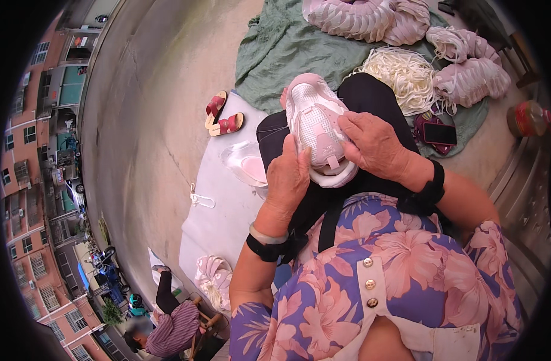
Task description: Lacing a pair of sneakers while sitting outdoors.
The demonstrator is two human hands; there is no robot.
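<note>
Overall, at the far left, a row of brick-coloured buildings [23,159] is seen, and below it a seated co-worker [174,319] in a striped top. A pink-and-white bundle of shoe uppers [213,275] is placed on the pale ground sheet [206,240], farther up which a knotted white shoelace [201,198] and a pair of red sandals [227,124] are found. By the left hand [286,174], a clear plastic bag [234,157] is laid. The near left side of a white-and-pink sneaker [316,129] is pinched between that hand's thumb and fingers; the opposite side is gripped by the right hand [375,144], so that the shoe is held over the lap, its toe pointed away. As far as can be judged, its upper has been shaped, but no lace is made out across its tongue, so its work is taken as unfinished. Farther right, a heap of loose cream laces [399,78] and more strung pink shoe uppers [474,78] are left waiting, apparently untouched, beside a phone [439,133] and a jar [526,118].
</note>
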